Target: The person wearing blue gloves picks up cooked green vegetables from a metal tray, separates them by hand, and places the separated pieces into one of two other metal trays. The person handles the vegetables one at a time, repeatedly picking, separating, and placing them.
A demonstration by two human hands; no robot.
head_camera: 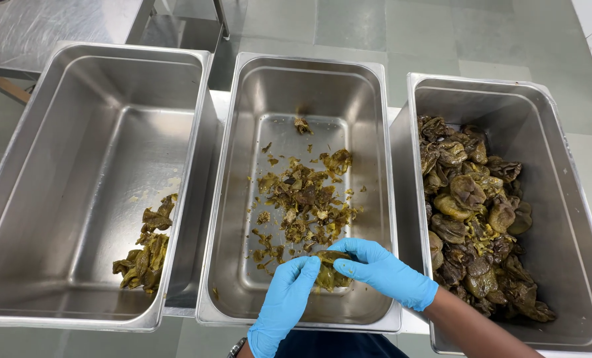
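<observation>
- So, both hands wear blue gloves and meet over the near end of the middle steel pan [243,132]; left hand [286,301] and right hand [375,268] each have fingers pinched shut on the same soft piece of cooked pepper [328,272].
- That pepper piece is olive-green with darker brown patches, limp and wrinkly, kind of glossy, hanging between the two sets of fingertips just above the pan floor.
- Scattered right beyond it in the same pan is a pile of scraps [306,199], bits of skin and pale seeds, same green-brown colour.
- Right-hand pan [528,106] is loaded with whole cooked peppers [475,212], blistered and dark, heaped along its left side.
- Left-hand pan [77,132] only has a small clump of cleaned strips [143,248] in its near right corner.
- No packages, labels or signs that I can make out, just a grey tiled floor [442,33] and a steel table [44,26] at top left.
</observation>
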